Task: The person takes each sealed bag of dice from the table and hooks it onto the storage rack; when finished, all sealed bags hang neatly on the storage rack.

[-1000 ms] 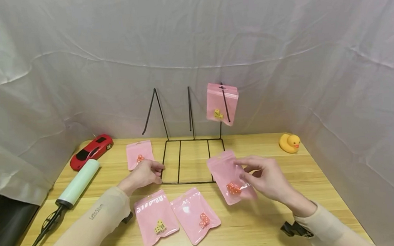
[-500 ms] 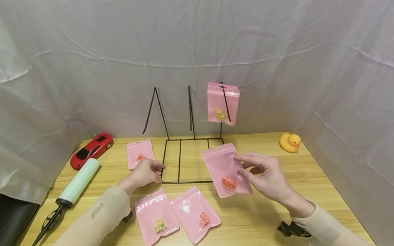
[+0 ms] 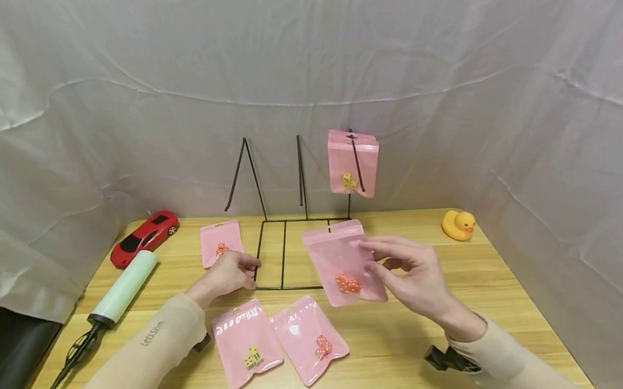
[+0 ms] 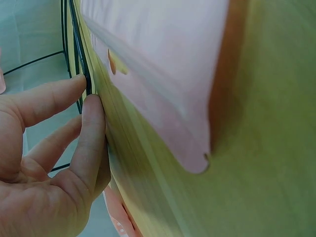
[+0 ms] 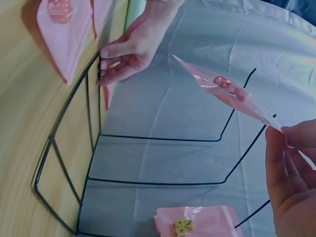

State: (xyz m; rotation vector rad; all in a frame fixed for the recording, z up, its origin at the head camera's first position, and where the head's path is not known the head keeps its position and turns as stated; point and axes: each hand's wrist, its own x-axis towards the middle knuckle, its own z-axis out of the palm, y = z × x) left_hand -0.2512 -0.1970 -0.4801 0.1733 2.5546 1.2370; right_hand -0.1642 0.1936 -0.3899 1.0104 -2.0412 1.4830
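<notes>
My right hand [image 3: 408, 275] pinches the right edge of a pink zip bag [image 3: 331, 254] with orange-red dice inside, raised above the front right of a black wire rack [image 3: 280, 255]. In the right wrist view that bag [image 5: 227, 94] appears nearly edge-on. At the rack's left side, my left hand [image 3: 228, 273] pinches the base wire between thumb and fingers; the left wrist view shows the wire [image 4: 85, 59] at the fingertips. Pink bags with yellow dice, the front one [image 3: 366, 162] showing, hang on the rack's right hook. The middle and left hooks hold no bag.
Two pink bags lie in front, one with yellow dice [image 3: 242, 328], one with orange-red dice [image 3: 300, 330]. Another pink bag [image 3: 220, 233] lies behind my left hand. A red toy car [image 3: 147, 238] and a pale green pump [image 3: 126, 288] stand left, a yellow duck [image 3: 457, 226] right.
My right hand has carried its bag to the left and slightly up, over the rack's base. The left hand stays on the rack wire.
</notes>
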